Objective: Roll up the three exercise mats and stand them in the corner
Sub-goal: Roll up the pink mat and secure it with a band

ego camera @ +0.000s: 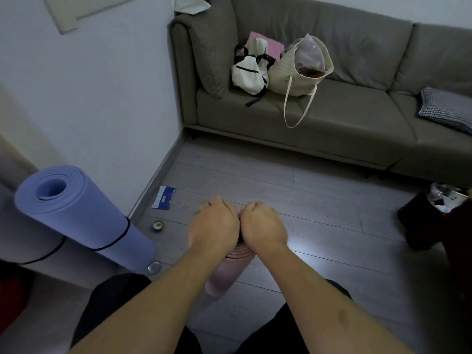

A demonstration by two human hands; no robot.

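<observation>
My left hand and right hand grip the top of the upright pink mat, fingers curled over its end. It stands on the floor in front of the sofa. The rolled purple mat stands left of it by the wall. On the sofa, a cream tote holds a clear plastic bag. No readable writing.

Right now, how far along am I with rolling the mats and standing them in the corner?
One looks done: the purple mat is rolled, strapped and leaning by the wall. In hand: the pink mat, rolled and upright, with the left hand and right hand gripping its top end. It stands out on the floor, not yet in the corner. The third mat isn't visible.
</observation>
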